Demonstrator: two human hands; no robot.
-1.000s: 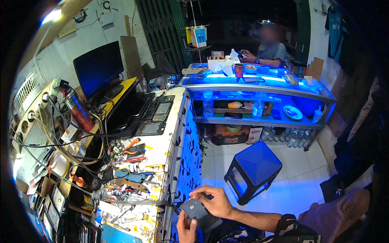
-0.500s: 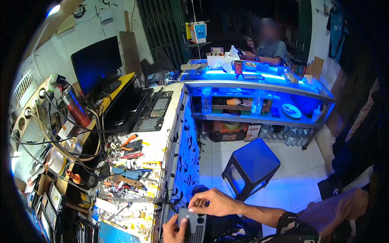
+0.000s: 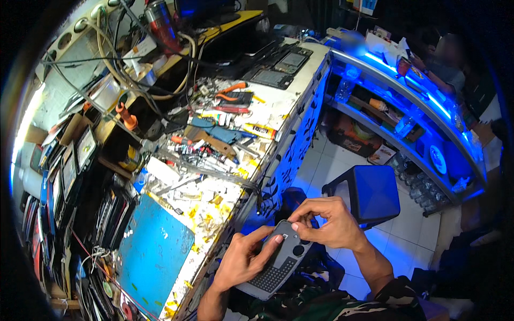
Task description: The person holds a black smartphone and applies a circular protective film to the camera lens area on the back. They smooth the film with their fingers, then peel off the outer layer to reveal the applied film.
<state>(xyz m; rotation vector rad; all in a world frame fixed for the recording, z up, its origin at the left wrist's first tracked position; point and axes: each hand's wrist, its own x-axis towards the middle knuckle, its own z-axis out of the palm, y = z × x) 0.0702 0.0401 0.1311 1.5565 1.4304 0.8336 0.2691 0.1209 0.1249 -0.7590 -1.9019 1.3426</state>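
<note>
A grey handheld device (image 3: pixel 277 263) with a small keypad and round buttons lies in my lap area, beside the workbench edge. My left hand (image 3: pixel 242 260) grips it from the left and below, thumb on its face. My right hand (image 3: pixel 329 221) pinches its upper end with thumb and fingers. Both forearms come in from the lower edge.
A cluttered workbench (image 3: pixel 225 188) runs along the left, with pliers (image 3: pixel 231 88), tools, cables and a blue mat (image 3: pixel 152 249). A blue stool (image 3: pixel 365 193) stands on the white tiled floor to the right. A blue-lit shelf counter (image 3: pixel 407 85) curves at the back right, a person behind it.
The view has tilted down and closer to the bench. The device is now higher and larger in view, with both hands still on it.
</note>
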